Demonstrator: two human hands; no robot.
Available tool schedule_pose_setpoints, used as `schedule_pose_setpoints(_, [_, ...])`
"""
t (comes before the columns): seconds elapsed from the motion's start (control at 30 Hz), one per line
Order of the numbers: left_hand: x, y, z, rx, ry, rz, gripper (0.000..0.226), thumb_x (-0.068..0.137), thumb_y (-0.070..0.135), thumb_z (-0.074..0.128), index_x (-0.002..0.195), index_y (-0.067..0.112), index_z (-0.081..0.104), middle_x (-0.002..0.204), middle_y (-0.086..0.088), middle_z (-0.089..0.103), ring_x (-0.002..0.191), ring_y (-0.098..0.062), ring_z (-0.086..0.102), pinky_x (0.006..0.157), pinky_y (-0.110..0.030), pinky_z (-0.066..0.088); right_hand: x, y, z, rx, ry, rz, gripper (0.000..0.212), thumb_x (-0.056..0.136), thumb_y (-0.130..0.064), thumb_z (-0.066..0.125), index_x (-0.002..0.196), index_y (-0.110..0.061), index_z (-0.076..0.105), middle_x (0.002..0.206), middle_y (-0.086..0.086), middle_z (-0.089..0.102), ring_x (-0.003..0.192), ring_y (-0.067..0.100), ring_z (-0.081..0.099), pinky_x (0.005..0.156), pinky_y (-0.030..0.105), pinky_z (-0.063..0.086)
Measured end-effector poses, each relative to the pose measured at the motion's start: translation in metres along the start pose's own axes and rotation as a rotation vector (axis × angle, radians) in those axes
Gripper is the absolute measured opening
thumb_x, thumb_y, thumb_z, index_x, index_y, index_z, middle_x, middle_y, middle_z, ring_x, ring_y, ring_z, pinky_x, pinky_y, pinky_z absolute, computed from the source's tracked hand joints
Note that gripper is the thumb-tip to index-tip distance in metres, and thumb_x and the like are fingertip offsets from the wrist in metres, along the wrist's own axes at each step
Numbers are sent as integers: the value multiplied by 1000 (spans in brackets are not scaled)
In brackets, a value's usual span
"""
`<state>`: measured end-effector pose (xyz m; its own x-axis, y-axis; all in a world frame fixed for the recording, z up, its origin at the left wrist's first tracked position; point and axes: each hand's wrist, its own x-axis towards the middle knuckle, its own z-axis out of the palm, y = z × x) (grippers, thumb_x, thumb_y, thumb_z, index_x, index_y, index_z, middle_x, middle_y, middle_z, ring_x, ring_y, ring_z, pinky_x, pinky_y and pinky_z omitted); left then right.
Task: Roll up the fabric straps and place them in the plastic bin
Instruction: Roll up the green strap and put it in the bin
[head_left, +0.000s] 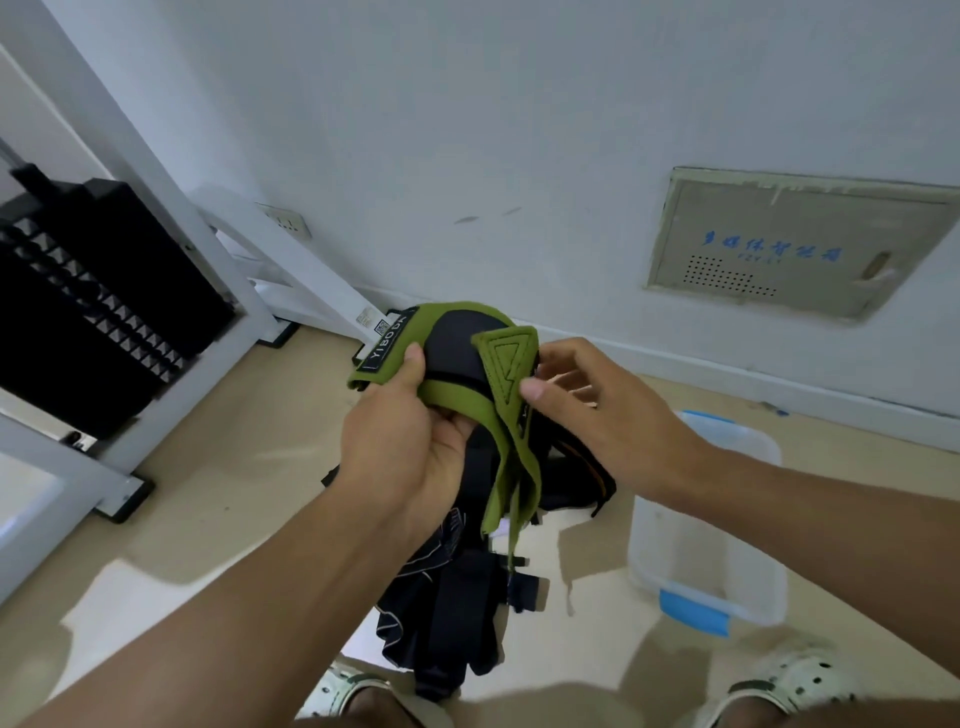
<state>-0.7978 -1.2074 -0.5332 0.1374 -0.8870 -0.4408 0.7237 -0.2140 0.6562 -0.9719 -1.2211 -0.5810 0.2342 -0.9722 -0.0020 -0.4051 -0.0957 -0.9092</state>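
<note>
The left hand (410, 441) covers the near part of the green strap (447, 358), and its fingers are hidden behind the fabric. The right hand (587, 400) hides its own fingertips behind the strap's pointed end. The dark strap pile (457, 587) on the floor is partly masked by the forearms. The blue wording on the wall panel (795, 244) is too blurred to read. Both sandals (789, 680) are cut off by the near edge.

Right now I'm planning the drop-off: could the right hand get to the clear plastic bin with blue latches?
Probably yes. The clear plastic bin with blue latches sits open on the floor below the right hand, nothing between them; that hand just pinches the green fabric strap.
</note>
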Motion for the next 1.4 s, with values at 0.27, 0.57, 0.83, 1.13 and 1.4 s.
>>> schedule_pose_setpoints(0.27, [4, -2, -3, 53, -36, 15, 37, 111, 25, 44, 134, 0, 59, 120, -18, 75, 106, -29, 75, 77, -39, 65, -2, -11, 4, -303, -63, -71, 106, 64, -85, 64, 154, -48, 22, 129, -28, 44, 123, -8, 45, 98, 21, 40])
schedule_pose_setpoints(0.57, [-5, -11, -16, 902, -496, 189, 29, 90, 14, 75, 119, 17, 69, 117, 5, 76, 115, -6, 69, 94, -27, 56, -1, -16, 2, -386, -27, -78, 23, 97, -41, 34, 85, -46, 53, 89, -9, 46, 82, 6, 50, 69, 33, 39])
schedule_pose_setpoints(0.83, [9, -14, -25, 1415, -419, 284, 14, 104, 15, 54, 94, 8, 62, 83, -24, 63, 67, -18, 51, 63, -30, 41, 0, -17, -12, -626, -145, -105, 32, 94, -42, 54, 71, -25, 66, 83, -8, 56, 79, 11, 56, 73, 41, 51])
schedule_pose_setpoints(1.13, [12, 0, -22, 1563, -562, 332, 39, 104, 27, 57, 78, -2, 52, 66, -4, 48, 56, -9, 44, 54, -16, 37, -3, -5, -39, -301, -360, -27, 27, 101, -37, 55, 91, -14, 63, 89, 8, 64, 85, 22, 63, 84, 42, 52])
schedule_pose_setpoints(1.4, [4, 4, -17, 1173, -605, 158, 17, 104, 22, 57, 98, 22, 73, 91, 7, 80, 87, -8, 76, 76, -21, 56, -1, -3, -44, 243, -304, 52, 36, 93, -39, 62, 112, -11, 73, 110, 13, 75, 103, 27, 72, 93, 38, 58])
